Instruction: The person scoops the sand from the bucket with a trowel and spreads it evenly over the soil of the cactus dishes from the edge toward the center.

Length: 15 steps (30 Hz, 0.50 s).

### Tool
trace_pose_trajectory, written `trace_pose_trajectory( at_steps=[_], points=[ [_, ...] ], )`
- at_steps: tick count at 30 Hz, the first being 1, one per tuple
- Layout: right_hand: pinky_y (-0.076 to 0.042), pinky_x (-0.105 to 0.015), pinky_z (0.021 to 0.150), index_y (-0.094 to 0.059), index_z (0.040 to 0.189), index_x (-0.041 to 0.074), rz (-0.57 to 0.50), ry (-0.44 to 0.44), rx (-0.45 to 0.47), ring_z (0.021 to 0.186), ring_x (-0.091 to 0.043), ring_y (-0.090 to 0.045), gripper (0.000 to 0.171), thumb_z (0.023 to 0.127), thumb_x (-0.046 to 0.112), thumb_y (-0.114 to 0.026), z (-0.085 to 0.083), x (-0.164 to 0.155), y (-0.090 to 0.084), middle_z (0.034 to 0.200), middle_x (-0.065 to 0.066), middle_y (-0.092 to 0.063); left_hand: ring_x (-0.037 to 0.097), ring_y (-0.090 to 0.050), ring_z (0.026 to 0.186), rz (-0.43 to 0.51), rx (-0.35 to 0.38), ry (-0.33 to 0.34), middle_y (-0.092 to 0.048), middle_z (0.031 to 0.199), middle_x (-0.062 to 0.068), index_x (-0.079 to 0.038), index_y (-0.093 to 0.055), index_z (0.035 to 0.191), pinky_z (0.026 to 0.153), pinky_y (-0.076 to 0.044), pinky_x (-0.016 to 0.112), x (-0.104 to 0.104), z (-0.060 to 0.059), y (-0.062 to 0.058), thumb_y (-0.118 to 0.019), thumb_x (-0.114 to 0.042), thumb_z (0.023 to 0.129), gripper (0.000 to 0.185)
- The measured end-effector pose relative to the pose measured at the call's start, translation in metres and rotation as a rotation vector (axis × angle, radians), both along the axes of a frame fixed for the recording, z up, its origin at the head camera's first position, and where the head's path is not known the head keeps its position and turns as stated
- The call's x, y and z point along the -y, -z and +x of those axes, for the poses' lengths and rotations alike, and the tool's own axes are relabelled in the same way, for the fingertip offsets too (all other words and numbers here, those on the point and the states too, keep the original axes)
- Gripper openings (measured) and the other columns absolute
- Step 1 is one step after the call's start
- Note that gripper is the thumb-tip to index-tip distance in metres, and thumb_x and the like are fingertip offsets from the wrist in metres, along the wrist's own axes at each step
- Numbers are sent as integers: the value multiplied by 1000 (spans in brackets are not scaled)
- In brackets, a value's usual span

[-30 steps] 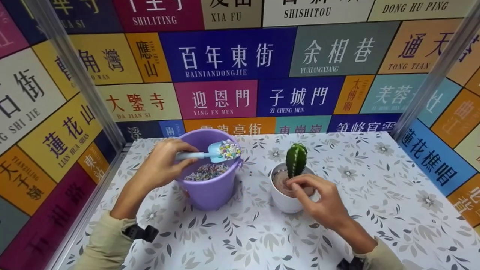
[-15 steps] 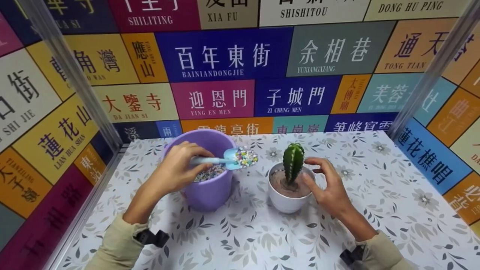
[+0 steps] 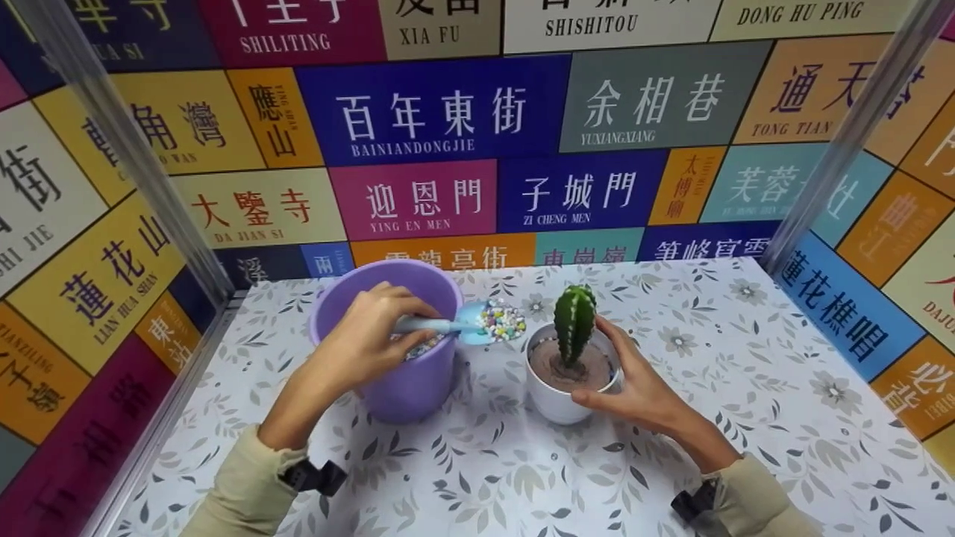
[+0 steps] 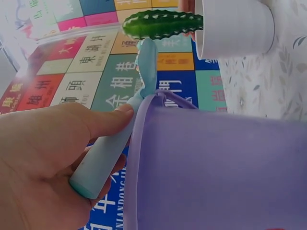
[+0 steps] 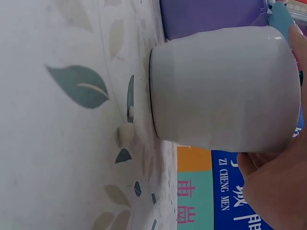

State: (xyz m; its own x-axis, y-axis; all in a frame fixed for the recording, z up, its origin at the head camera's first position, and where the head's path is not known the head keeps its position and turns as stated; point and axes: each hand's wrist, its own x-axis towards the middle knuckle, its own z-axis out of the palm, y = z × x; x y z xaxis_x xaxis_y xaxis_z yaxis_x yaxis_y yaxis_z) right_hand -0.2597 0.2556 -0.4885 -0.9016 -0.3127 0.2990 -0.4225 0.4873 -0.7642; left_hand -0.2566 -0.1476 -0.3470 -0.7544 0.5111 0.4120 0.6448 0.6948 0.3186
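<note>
My left hand grips the handle of a light-blue toy shovel, thumb along the handle in the left wrist view. Its blade, heaped with small multicoloured pebbles, juts past the right rim of a purple bucket. More pebbles in the bucket are mostly hidden by the hand. To the right stands a white flowerpot with a green cactus in brown soil. My right hand holds the pot by its right side, thumb at the near rim, fingers behind. Pebbles and cactus are apart.
A white tabletop with a leaf print bears the bucket and pot. A few small pebbles lie loose on it. Sign-covered panels rise behind and at both sides, with clear corner strips.
My left hand has carried the loaded shovel rightward from over the bucket to past its rim. My right hand has left the soil beside the cactus and taken hold of the pot.
</note>
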Motion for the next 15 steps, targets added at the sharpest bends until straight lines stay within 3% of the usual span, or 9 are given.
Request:
trace_pose_trajectory(
  at_steps=[15],
  points=[
    [-26,-77,124,-23,173,24,20,76,54,163,-48,-27,117,82,39,-94,-1,-1,-2,179,-17,-28,26,-63,102,-64,17,-3,-80,107,3,-13,-84,112,97,-47,49,-24,-2,-1,-83,-23,96,19]
  ],
)
